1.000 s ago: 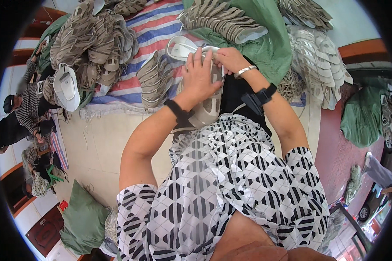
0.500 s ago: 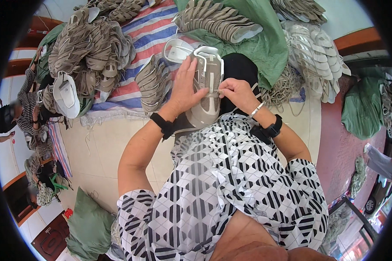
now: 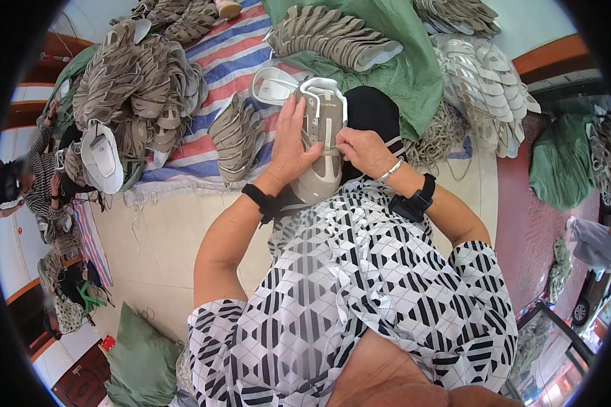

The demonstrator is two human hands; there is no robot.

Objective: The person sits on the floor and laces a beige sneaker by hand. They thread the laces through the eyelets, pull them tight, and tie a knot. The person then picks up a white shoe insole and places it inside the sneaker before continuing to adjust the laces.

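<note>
A beige and grey shoe upper (image 3: 324,129) with a white-edged collar lies across my lap, its toe toward me. My left hand (image 3: 290,146) holds it from the left side, fingers stretched along it and the thumb laid over the front. At the right edge of the lacing area, my right hand (image 3: 364,150) is closed in a pinch on a thin, pale shoelace, mostly hidden by the fingers. A separate white-lined upper (image 3: 274,86) rests just beyond my left fingertips.
Nested uppers (image 3: 235,139) lie on the striped sheet (image 3: 227,64) to the left, with a larger heap (image 3: 139,85) beyond. A row of uppers (image 3: 332,37) sits on green cloth (image 3: 414,74). Tangled laces (image 3: 441,136) and white-soled uppers (image 3: 485,85) are at right. Another person (image 3: 41,176) sits far left.
My right hand has moved slightly left, closer against the shoe upper, and the strand stretched at its fingertips now shows less. My left hand keeps its hold on the upper.
</note>
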